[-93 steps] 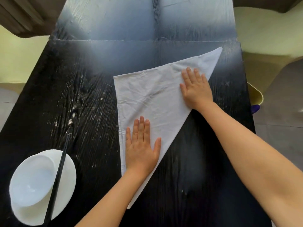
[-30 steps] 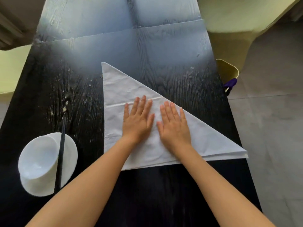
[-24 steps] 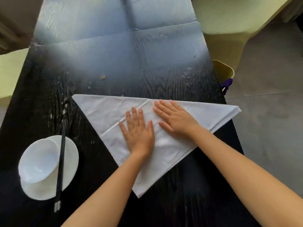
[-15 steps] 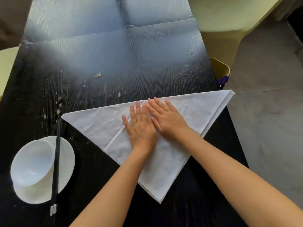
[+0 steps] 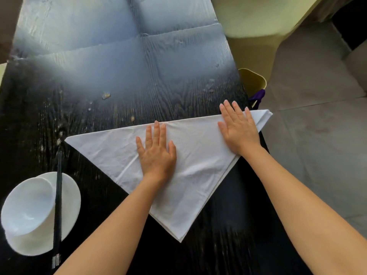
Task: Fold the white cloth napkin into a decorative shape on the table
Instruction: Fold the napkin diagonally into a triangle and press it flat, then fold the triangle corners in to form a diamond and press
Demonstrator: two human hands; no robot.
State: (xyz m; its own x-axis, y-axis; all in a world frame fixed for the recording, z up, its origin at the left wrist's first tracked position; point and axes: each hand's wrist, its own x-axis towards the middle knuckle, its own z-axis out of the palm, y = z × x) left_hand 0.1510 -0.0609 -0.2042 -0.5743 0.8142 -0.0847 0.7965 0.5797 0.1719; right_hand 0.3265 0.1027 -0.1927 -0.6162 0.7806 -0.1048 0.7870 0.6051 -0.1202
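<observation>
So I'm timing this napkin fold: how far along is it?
Early. Done: the napkin already lies as a layered triangle on the table, long edge away, point toward the person. In hand: the left hand presses its middle and the right hand flattens the right corner, both palms flat. Left: every shaping fold; nothing decorative shows yet.

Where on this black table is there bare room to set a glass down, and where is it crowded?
The far half of the black wooden table, beyond the folded white cloth napkin's long edge, is bare apart from a small crumb. The near left corner is crowded by the white bowl, white saucer and black chopsticks. Both hands, left hand and right hand, lie flat on the napkin.
</observation>
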